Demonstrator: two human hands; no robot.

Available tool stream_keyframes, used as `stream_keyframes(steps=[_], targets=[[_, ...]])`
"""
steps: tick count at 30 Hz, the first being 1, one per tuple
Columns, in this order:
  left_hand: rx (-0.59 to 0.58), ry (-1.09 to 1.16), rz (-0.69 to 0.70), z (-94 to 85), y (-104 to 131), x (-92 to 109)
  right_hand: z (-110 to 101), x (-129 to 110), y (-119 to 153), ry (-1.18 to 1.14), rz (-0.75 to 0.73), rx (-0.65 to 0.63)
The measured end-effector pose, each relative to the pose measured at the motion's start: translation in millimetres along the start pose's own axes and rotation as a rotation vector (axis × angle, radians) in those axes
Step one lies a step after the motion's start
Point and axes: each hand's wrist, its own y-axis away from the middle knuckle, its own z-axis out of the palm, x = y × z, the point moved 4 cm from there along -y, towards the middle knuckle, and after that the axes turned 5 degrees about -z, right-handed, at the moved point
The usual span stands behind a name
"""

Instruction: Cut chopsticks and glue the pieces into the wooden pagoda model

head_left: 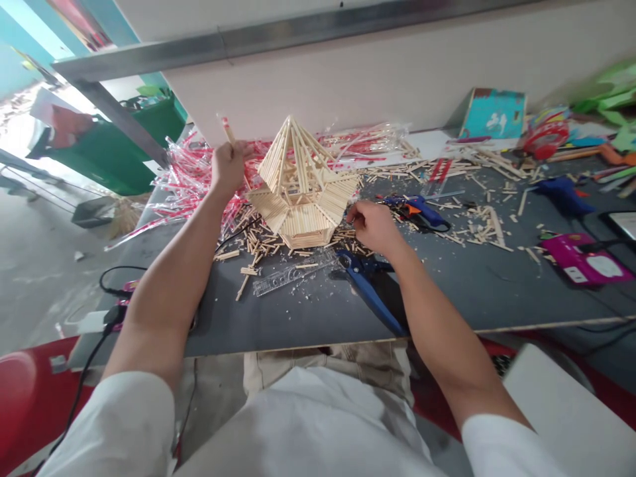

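while the left hand's fingers (230, 151) pinch a pale stick bundle (228, 131), the right hand's curled fingers (358, 217) sit beside the stick model (303, 199) on the desk (308, 318).

Stick model (307, 220) on table (238, 326) | 1 ruler (283, 278) before | pliers (371, 296) right, perhaps touching ruler

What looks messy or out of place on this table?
Loose stick scraps lie strewn over the table, around the wooden stick model, like unswept offcuts. Crumpled red-and-clear wrappers spill behind and left of it. The model itself looks upright.
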Motion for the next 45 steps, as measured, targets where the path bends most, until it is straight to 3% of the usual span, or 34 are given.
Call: stream_keyframes(steps=[4, 8, 12, 15, 16, 18, 20, 23, 24, 26, 29, 31, 36, 41, 45], targets=[[0.055, 0.275, -0.029, -28.1, -15.2, 24.8, -1.6, 1.5, -0.5, 0.015, 0.016, 0.012], [0.186, 0.499, 0.164, -74.6, 0.1, 69.3, -4.7, 3.4, -0.7, 0.045, 0.048, 0.068], [0.282, 0.554, 0.41, -111.6, 51.9, 121.7, -6.5, 4.7, 0.6, 0.083, 0.072, 0.149], [0.361, 0.771, 0.419, -115.5, 112.3, 157.7, -11.3, 4.0, 1.6, 0.141, 0.065, 0.279], [0.446, 0.848, 0.421, -114.0, 136.8, 167.1, -14.4, 2.4, 1.5, 0.152, 0.053, 0.328], [0.476, 0.866, 0.422, -102.3, 185.1, 182.4, -23.5, -4.8, 0.9, 0.16, 0.033, 0.426], [0.33, 0.864, 0.374, -83.4, 227.0, 185.8, -35.4, -21.0, 0.9, 0.159, 0.017, 0.5], [0.111, 0.799, 0.308, -55.1, 276.9, 169.6, -51.5, -68.5, 7.3, 0.12, -0.023, 0.557], [0.073, 0.776, 0.309, -47.1, 290.0, 162.1, -53.6, -89.2, 11.2, 0.084, -0.039, 0.527], [0.026, 0.806, 0.216, -30.5, 309.4, 144.9, -48.9, -134.6, 20.3, -0.017, -0.126, 0.341], [0.003, 0.808, 0.154, -6.5, 328.3, 130.4, -31.4, -190.7, 37.3, -0.274, -0.251, 0.054], [0.061, 0.731, 0.18, 5.4, 335.3, 126.0, -21.5, -208.5, 44.8, -0.426, -0.253, 0.006], [-0.018, 0.645, 0.184, 28.1, 336.9, 116.7, -6.3, -207.1, 45.0, -0.588, -0.129, 0.087], [-0.117, 0.628, 0.207, 30.0, 338.1, 114.6, 2.0, -202.9, 46.9, -0.634, -0.108, 0.041], [-0.129, 0.626, 0.181, 33.1, 338.7, 108.4, 7.9, -201.5, 51.6, -0.599, -0.139, 0.03]])
